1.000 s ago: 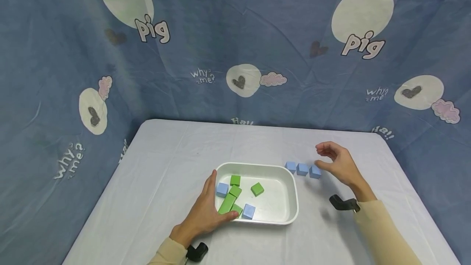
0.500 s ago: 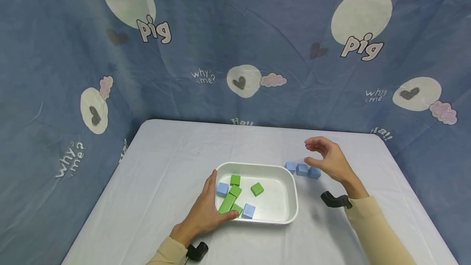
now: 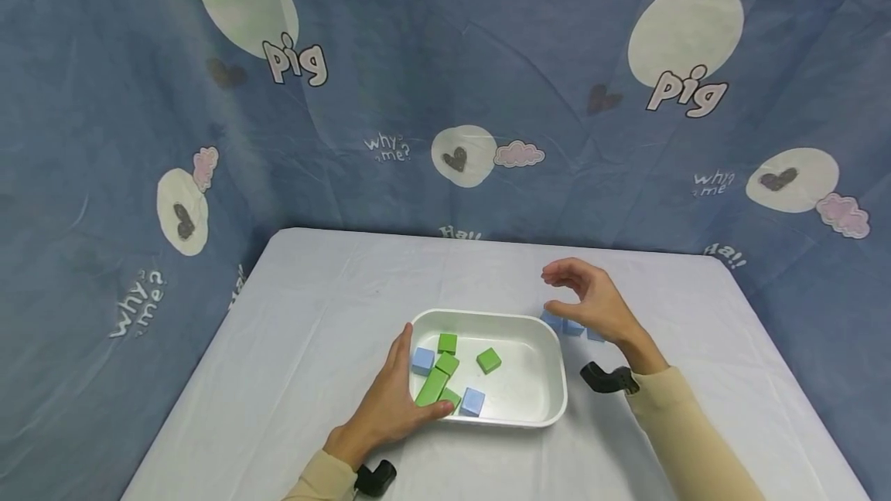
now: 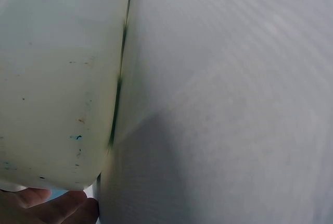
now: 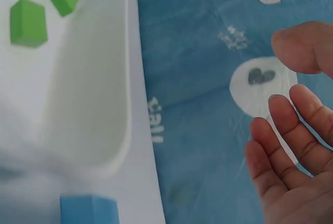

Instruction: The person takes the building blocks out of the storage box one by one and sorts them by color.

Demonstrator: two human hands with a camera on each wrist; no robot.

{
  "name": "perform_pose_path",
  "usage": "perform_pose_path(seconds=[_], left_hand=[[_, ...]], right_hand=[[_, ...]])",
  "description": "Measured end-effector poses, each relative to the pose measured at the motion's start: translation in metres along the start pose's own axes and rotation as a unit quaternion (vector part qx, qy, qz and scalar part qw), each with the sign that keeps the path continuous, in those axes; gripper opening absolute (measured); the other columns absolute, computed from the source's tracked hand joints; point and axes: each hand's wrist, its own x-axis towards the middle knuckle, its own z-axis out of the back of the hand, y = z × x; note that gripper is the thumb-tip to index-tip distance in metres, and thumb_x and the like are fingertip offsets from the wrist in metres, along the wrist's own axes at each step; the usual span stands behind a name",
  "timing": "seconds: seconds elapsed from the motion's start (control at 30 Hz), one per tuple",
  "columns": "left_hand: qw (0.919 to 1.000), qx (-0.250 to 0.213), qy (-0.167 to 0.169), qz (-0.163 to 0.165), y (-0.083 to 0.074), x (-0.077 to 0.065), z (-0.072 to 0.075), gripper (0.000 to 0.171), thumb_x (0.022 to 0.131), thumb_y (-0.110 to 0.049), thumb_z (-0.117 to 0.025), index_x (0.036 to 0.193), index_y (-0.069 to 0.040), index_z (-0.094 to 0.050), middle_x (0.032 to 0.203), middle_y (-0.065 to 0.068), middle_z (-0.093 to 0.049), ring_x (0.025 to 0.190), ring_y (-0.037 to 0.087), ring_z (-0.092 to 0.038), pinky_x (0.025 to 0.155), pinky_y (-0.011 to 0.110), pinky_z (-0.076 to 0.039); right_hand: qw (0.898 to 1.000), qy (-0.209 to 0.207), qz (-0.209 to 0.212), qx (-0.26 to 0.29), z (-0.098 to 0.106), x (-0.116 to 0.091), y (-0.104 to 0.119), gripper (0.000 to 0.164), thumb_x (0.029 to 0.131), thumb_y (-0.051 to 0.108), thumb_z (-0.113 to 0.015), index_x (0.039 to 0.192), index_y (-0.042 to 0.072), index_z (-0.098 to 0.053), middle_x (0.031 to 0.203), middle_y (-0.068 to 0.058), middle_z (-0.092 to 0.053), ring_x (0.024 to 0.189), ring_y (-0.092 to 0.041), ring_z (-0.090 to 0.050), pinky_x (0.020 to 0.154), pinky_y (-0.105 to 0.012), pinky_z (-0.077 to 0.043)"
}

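Note:
In the head view my left hand (image 3: pixel 388 404) grips the left end of a white tray (image 3: pixel 532 377), thumb at its near rim. Several green blocks (image 3: pixel 433 386) and two blue cubes, one near the tray's front wall (image 3: pixel 472 402) and one at its left (image 3: pixel 422 361), lie in the tray. My right hand (image 3: pixel 602 309) hovers beyond the tray's right corner with fingers loosely bent and nothing between them. Beneath it stands a row of three blue cubes (image 3: pixel 552 320), partly hidden. In the right wrist view one blue cube (image 5: pixel 88 211) shows at the bottom edge.
A white cloth covers the table (image 3: pixel 348 284). Behind it and at the sides hangs a blue printed curtain (image 3: pixel 376 83). Black wrist mounts (image 3: pixel 608 379) sit on both cuffs.
My right hand has moved left along the row of three blue cubes, from the right end to above the left one. My left hand stays on the tray.

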Motion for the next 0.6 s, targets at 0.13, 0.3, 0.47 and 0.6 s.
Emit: perform_pose_path(seconds=[0.13, 0.3, 0.47, 0.6], left_hand=[[1.0, 0.004, -0.002, 0.003, 0.0, 0.0, 0.0, 0.138, 0.067, -0.059, -0.089, 0.164, -0.005, -0.006, 0.167, 0.016, -0.017, 0.145, 0.037, -0.033, 0.111, 0.056, -0.036], [1.0, -0.001, -0.001, 0.003, -0.001, 0.0, 0.0, 0.138, 0.067, -0.058, -0.089, 0.163, -0.005, -0.006, 0.167, 0.015, -0.018, 0.145, 0.036, -0.034, 0.111, 0.056, -0.036], [0.9999, -0.01, 0.003, 0.01, -0.002, 0.0, 0.0, 0.139, 0.067, -0.058, -0.09, 0.164, -0.006, -0.005, 0.167, 0.014, -0.018, 0.145, 0.035, -0.034, 0.111, 0.056, -0.035], [0.9999, -0.012, 0.001, 0.008, -0.002, 0.0, 0.0, 0.138, 0.067, -0.057, -0.09, 0.163, -0.005, -0.005, 0.166, 0.015, -0.019, 0.144, 0.035, -0.035, 0.111, 0.056, -0.035]], right_hand=[[1.0, 0.024, -0.003, -0.001, -0.014, 0.005, 0.002, 0.048, 0.079, -0.008, -0.082, 0.123, -0.001, -0.064, 0.12, -0.011, -0.064, 0.112, -0.03, -0.061, 0.103, -0.037, -0.048], [0.998, 0.054, -0.012, -0.002, -0.034, 0.01, 0.0, 0.049, 0.079, -0.007, -0.082, 0.124, 0.0, -0.064, 0.121, -0.01, -0.065, 0.116, -0.037, -0.06, 0.105, -0.047, -0.045], [0.997, 0.069, -0.018, -0.001, -0.048, 0.014, 0.002, 0.051, 0.078, -0.012, -0.08, 0.125, -0.006, -0.062, 0.121, -0.015, -0.065, 0.116, -0.038, -0.059, 0.106, -0.053, -0.043], [0.996, 0.087, -0.023, 0.004, -0.057, 0.015, 0.017, 0.049, 0.077, -0.014, -0.076, 0.123, -0.007, -0.062, 0.119, -0.017, -0.065, 0.115, -0.041, -0.059, 0.106, -0.056, -0.041]])
